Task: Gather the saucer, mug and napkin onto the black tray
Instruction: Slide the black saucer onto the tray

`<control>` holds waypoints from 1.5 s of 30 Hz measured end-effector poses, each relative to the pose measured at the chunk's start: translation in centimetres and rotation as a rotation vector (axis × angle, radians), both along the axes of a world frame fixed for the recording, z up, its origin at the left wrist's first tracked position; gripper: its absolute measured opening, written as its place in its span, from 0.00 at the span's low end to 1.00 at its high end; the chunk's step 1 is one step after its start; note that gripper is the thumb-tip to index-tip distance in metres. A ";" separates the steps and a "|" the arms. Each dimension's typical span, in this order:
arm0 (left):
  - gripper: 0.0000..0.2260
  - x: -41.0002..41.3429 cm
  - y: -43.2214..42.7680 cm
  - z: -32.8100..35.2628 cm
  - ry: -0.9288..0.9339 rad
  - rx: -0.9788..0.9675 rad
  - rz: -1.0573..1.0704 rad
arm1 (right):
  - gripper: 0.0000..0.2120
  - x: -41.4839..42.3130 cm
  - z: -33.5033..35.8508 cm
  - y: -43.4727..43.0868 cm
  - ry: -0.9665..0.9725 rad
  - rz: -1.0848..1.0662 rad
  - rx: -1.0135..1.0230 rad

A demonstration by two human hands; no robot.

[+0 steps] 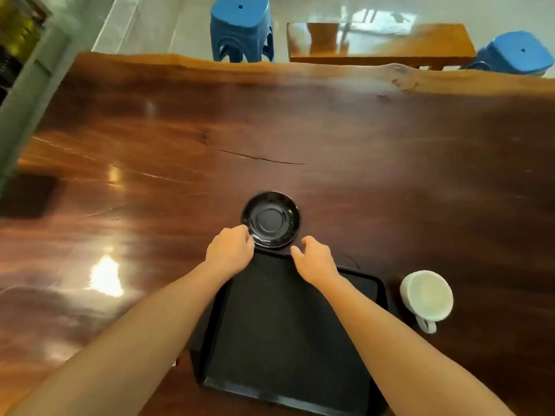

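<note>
A glossy black saucer (271,220) lies on the wooden table just beyond the black tray (365,370). My left hand (229,250) has its fingers curled onto the saucer's near-left rim. My right hand (315,259) hovers over the tray's far edge, fingers apart and empty, a little short of the saucer's near-right rim. A dark flat sheet (270,310), possibly the napkin, covers the left part of the tray; I cannot tell for sure. A white mug (426,298) stands upright on the table right of the tray, handle toward me.
The dark wooden table (180,130) stretches far ahead and to the left. A dark flat object (27,196) lies at its left edge. Beyond the far edge stand two blue stools (241,28) (513,54) and a wooden bench (390,40).
</note>
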State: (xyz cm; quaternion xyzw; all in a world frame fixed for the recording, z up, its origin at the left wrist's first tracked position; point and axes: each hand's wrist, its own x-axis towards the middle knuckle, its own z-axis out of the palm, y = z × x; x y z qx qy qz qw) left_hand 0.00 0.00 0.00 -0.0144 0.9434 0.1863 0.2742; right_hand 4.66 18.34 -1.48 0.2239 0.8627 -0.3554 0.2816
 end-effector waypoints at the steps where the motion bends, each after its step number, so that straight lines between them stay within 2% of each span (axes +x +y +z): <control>1: 0.09 -0.5 -0.2 -0.5 -0.001 0.020 0.030 | 0.19 -0.5 -0.6 -0.1 0.003 -0.065 -0.030; 5: 0.08 -2.2 -0.7 -2.6 -0.015 0.082 0.172 | 0.16 -1.9 -2.3 -0.5 -0.007 -0.256 -0.111; 9: 0.10 -3.6 -0.8 -4.5 0.003 0.098 0.288 | 0.17 -2.6 -3.6 -0.6 -0.036 -0.332 -0.151; 14: 0.12 -4.7 -0.8 -6.4 -0.071 0.105 0.296 | 0.09 -3.4 -4.9 -1.0 -0.021 -0.397 -0.207; 17: 0.11 -5.1 -0.6 -7.0 -0.102 0.123 0.291 | 0.06 -3.9 -5.5 -1.1 -0.037 -0.399 -0.203; 20: 0.11 -5.3 -0.4 -7.6 -0.109 0.162 0.306 | 0.09 -4.3 -5.8 -1.1 -0.046 -0.408 -0.219; 27: 0.14 -5.1 -0.9 -8.4 -0.106 0.182 0.336 | 0.07 -4.3 -6.0 -1.4 -0.030 -0.401 -0.228; 37: 0.16 -3.2 -2.5 -8.6 -0.107 0.196 0.434 | 0.05 -4.2 -6.2 -2.4 -0.033 -0.345 -0.231; 45: 0.15 -2.3 -3.1 -8.1 -0.149 0.252 0.546 | 0.05 -4.4 -6.1 -3.0 -0.032 -0.308 -0.233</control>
